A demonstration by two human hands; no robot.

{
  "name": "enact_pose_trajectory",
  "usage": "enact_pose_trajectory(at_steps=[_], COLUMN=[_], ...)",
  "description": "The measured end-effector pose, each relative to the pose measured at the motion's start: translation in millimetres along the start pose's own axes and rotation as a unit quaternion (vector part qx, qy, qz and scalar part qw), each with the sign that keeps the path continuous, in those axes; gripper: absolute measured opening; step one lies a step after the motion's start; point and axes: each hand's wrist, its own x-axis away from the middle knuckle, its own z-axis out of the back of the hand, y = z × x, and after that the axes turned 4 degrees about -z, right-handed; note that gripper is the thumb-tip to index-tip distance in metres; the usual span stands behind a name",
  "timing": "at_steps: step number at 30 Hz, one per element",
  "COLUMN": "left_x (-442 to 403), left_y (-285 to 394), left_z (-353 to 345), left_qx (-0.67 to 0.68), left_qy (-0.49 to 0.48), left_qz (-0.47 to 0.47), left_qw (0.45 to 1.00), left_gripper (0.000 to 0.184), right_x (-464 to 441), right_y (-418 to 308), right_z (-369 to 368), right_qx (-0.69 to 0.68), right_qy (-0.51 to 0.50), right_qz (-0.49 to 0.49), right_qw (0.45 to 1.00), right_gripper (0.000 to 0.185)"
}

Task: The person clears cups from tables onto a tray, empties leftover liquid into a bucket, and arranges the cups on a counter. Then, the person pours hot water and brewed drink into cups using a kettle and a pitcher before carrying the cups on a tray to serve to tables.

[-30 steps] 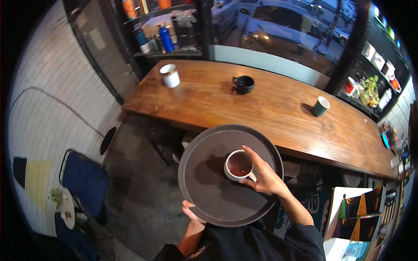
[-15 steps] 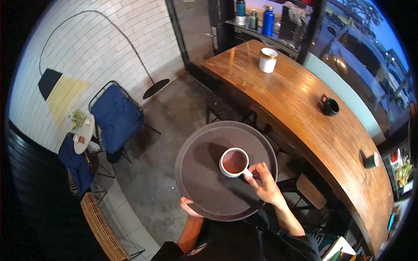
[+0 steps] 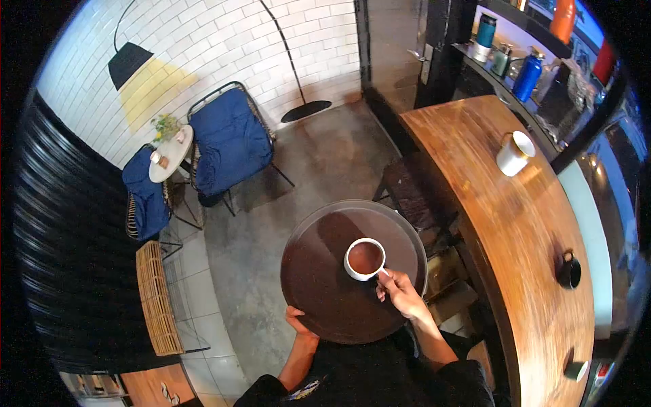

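Note:
A round brown serving tray (image 3: 319,292) is held level in front of my body. My left hand (image 3: 300,321) grips its near left rim, with the thumb on top and the other fingers hidden underneath. On the tray, right of its middle, stands a white cup (image 3: 365,259) with reddish-brown liquid in it. My right hand (image 3: 400,293) pinches the cup's handle at its lower right. The cup is upright and appears to rest on the tray.
A curved wooden counter (image 3: 488,190) runs along the right, bearing a white mug (image 3: 516,154), a black cup (image 3: 568,270) and a small dark cup (image 3: 576,370). A dark stool (image 3: 417,190) stands beside it. Blue cushioned chairs (image 3: 230,139) and a small round table (image 3: 169,154) are at left.
My view has turned to the left, so the counter and chairs shift rightward in it. Both hands keep their hold on the tray and the cup.

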Motion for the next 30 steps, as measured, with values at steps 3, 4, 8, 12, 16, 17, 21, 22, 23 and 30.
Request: enact_pose_trajectory(at_steps=[3,4,8,12,16,17,21,22,23,30], left_x=[-21.7,-28.9,-36.6,-42.0,-25.7,-20.5,-24.8,-26.2,-29.6,-49.7], left_y=[-5.5,-6.9,5.3,6.8,21.0,22.9,30.9,31.2,31.9,9.2], left_z=[18.0,39.9,73.1,11.0,92.1,115.2,114.3,113.1,116.9,178.1], left_qx=[0.028,0.022,-0.139,-0.054,-0.082,-0.060,-0.054,-0.095,-0.135,-0.079], left_qy=[-0.060,-0.070,0.061,0.170,0.244,0.268,0.307,0.385,0.455,0.442], left_qz=[-0.043,-0.068,-0.125,-0.054,-0.102,-0.123,-0.089,-0.085,-0.079,-0.016], left_qw=[0.997,0.995,0.980,0.982,0.961,0.954,0.946,0.914,0.876,0.894], left_gripper=[0.050,0.053,0.045,0.035,0.037,0.043,0.041,0.043,0.046,0.056], right_x=[-26.3,-34.3,-60.8,-89.5,-116.8,-123.9,-149.7,-156.1,-163.5,-211.4], right_y=[-3.5,-2.5,2.7,29.7,61.0,67.4,113.3,123.2,135.0,278.4], right_z=[12.2,18.6,33.5,47.9,52.4,51.6,55.6,56.8,57.5,100.9], right_qx=[0.065,0.062,0.068,0.044,0.068,0.068,0.012,-0.015,-0.042,-0.056], right_qy=[-0.019,-0.023,-0.016,0.003,0.021,0.021,0.054,0.075,0.096,0.251], right_qz=[0.008,0.005,0.009,-0.013,-0.062,-0.073,-0.108,-0.121,-0.130,-0.196], right_qw=[0.998,0.998,0.998,0.999,0.996,0.995,0.993,0.990,0.986,0.946], right_gripper=[0.031,0.031,0.030,0.031,0.038,0.038,0.036,0.035,0.034,0.029])
